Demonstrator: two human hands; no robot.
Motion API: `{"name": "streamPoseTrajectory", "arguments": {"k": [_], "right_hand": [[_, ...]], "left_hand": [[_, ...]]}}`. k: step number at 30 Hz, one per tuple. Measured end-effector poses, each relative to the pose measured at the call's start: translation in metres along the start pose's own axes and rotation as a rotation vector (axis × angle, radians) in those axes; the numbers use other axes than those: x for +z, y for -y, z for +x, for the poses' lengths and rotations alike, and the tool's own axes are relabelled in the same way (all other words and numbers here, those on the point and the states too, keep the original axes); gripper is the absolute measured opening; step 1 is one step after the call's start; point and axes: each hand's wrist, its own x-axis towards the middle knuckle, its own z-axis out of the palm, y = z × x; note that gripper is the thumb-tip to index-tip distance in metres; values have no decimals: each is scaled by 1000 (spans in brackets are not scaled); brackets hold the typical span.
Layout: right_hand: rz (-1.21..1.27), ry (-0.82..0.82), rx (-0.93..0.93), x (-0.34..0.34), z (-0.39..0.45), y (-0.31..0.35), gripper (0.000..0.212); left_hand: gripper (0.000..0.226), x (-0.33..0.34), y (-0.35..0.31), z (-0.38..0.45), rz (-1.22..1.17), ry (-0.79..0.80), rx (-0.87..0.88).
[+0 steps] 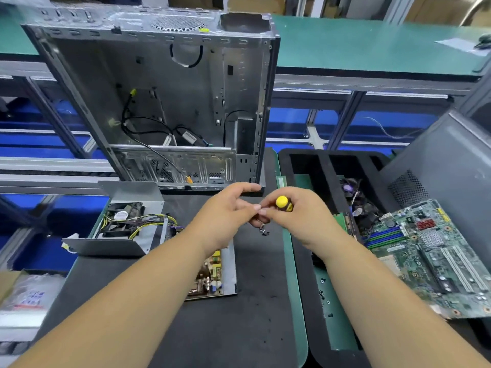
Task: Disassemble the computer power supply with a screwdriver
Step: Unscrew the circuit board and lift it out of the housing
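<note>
Head view: right hand round screwdriver.

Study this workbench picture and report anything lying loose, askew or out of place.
Small screws lie loose on the black mat just below the hands, and more are scattered along the tray to the right. The motherboard rests tilted across that tray's edge rather than flat.

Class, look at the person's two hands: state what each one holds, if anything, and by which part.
The right hand grips the screwdriver by its yellow-and-black handle. The left hand pinches at its fingertips, but whether anything is between them is too small to tell.
</note>
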Motion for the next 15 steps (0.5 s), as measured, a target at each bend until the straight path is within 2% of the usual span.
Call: {"name": "streamPoseTrajectory", "arguments": {"k": [8,11,15], "right_hand": [[-379,-51,80,16,29,-14,13],[-512,-94,243,20,45,-38,10],[-631,-29,440,29,57,-71,12]], "left_hand": [[36,-29,10,14,283,102,-31],[33,-50,20,16,415,2,-33],[28,-76,34,13,555,-25,-60]]}}
